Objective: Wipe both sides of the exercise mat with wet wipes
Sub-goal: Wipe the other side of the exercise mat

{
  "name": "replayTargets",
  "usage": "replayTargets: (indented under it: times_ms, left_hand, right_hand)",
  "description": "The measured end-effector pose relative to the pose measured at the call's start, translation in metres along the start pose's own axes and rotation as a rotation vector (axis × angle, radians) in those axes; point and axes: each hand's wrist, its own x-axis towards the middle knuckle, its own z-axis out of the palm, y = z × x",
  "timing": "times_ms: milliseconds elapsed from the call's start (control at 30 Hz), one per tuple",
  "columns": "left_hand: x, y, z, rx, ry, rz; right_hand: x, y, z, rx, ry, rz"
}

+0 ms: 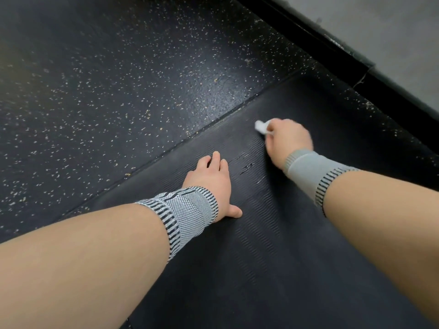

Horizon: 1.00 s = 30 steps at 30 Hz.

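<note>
Dark ribbed exercise mat [273, 245] lies flat on the floor, running from bottom center up toward the top right, w/ a few scuffed/torn spots [247, 162] in the texture between the two hands.

Right hand [288, 138] is further up the mat, fingers curled round a bunched white wet wipe [262, 126], holding it down against the mat surface. Only a bit of the wipe sticks out past the fingers, and the hand's a little blurred, so can't make out the exact grip.

Left hand [211, 179] is closer in, flat on the mat, fingers fairly straight and spread, thumb [234, 211] splayed out to the side, holding nothing, just pressing on the mat near its left edge. Both wrists have grey knit wrist supports [187, 211] on.

Edges: the mat's left long edge [180, 143] runs diagonally just beyond the left hand's fingertips. Past that it's black speckled rubber floor [107, 91], lots of open room over to the left and top. Right side is tighter: a thin strip of speckled floor beside the mat, then a black baseboard [332, 41] and a grey wall [392, 39] cutting across the top right corner. Plenty of bare mat showing below and between the forearms.
</note>
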Motion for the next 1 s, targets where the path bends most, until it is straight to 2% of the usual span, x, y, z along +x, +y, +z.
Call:
replayTargets:
  times_ms: [67,133,167,267,300,333,467,500,533,633,667,700,800,867,933,1000]
  left_hand:
    - [0.000,0.000,0.001,-0.007,0.013,0.000]
    - [-0.001,0.000,0.001,-0.010,0.018,0.003]
    - [-0.001,0.000,0.001,-0.007,0.016,0.006]
    - [-0.001,-0.001,0.000,-0.003,0.005,0.010]
    - [-0.001,-0.001,0.000,-0.003,0.002,0.010]
    - [-0.001,-0.001,0.000,-0.005,0.001,0.009]
    - [-0.001,0.000,0.001,-0.021,0.021,0.001]
    - [-0.001,0.000,0.000,-0.023,0.022,0.002]
    - [-0.001,0.000,0.000,-0.020,0.018,0.004]
    - [-0.001,0.000,0.001,-0.010,0.013,0.005]
    - [0.000,0.000,0.001,-0.011,0.017,0.006]
    - [0.000,-0.001,0.001,-0.016,0.018,0.007]
    - [-0.001,0.000,0.002,-0.023,0.029,0.005]
    - [-0.001,0.000,0.002,-0.017,0.033,0.007]
    - [0.000,-0.001,0.001,-0.020,0.023,0.013]
    - [0.000,-0.001,0.001,-0.012,0.014,0.016]
  right_hand:
    - [-0.015,-0.015,0.001,0.018,-0.082,-0.257]
    - [-0.010,-0.012,-0.003,-0.022,-0.111,-0.340]
    - [-0.001,-0.005,-0.005,-0.053,-0.079,-0.281]
    - [0.026,0.015,-0.011,-0.024,0.024,0.139]
    - [0.028,0.011,-0.010,-0.003,0.030,0.202]
    - [0.027,0.002,-0.007,-0.002,0.031,0.169]
    - [0.011,-0.039,0.006,-0.038,-0.079,-0.316]
    - [0.015,-0.039,0.004,-0.070,-0.078,-0.337]
    - [0.023,-0.033,0.002,-0.092,-0.053,-0.280]
    - [0.047,-0.013,0.000,-0.048,0.049,0.099]
    - [0.047,-0.017,0.001,-0.032,0.059,0.154]
    - [0.046,-0.024,0.003,-0.025,0.061,0.121]
    - [0.027,-0.052,0.010,-0.021,-0.012,-0.254]
    - [0.027,-0.053,0.006,-0.058,-0.050,-0.396]
    - [0.045,-0.040,0.000,-0.140,-0.012,-0.252]
    - [0.062,-0.024,-0.004,-0.099,0.029,0.056]
